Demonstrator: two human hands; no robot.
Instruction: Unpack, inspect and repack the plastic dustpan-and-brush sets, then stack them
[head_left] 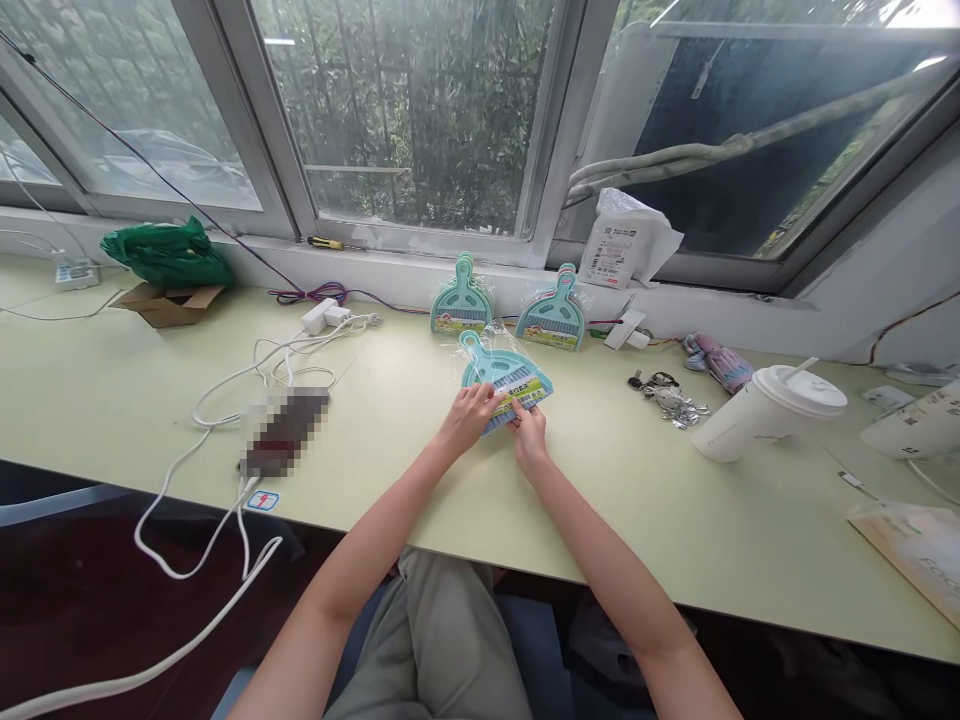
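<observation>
A teal mini dustpan and brush set [504, 368] in clear plastic wrap is tilted over the table in front of me. My left hand [471, 415] grips its lower left side, fingers lying over the yellow label. At the lower right edge, my right hand [529, 432] pinches the same set. Behind it, two stacks of similar wrapped sets lean against the window ledge: the left stack [462, 295] and the right stack [555, 308].
White cables [217, 420] and a blurred-out phone [285, 432] lie to the left. Keys [670, 398], a white lidded cup [757, 415] and a paper bag [919, 550] are on the right. A green bag [169, 252] sits in a cardboard box at the back left.
</observation>
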